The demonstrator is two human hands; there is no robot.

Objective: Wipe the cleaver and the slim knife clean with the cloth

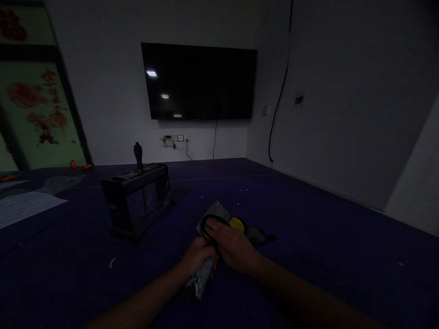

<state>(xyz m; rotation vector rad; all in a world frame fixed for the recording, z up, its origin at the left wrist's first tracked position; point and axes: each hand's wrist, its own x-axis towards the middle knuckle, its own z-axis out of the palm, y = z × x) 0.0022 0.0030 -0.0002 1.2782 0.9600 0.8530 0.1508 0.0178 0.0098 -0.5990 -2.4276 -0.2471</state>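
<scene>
My left hand point(199, 258) is closed around a grey, mottled handle point(200, 281) that points down toward me. Beyond it lies a flat grey, square-cornered piece point(216, 210); whether it joins the handle is hidden. My right hand point(231, 244) rests flat, its fingers stretched across a black-rimmed oval part point(205, 224) with a yellow inner edge. Just right of those fingers is a yellow, black-edged piece point(236, 224), with a grey and black flap point(257, 235) beside it on the floor. Dim light leaves the exact kind of these things unclear.
A black open-framed case point(144, 178) stands on the purple floor point(308, 256) to the left, a dark vase point(138, 155) on top. Papers point(29, 205) and clear plastic point(61, 183) lie farther left. A television point(200, 82) hangs on the back wall; a black cable point(279, 103) runs down the right wall.
</scene>
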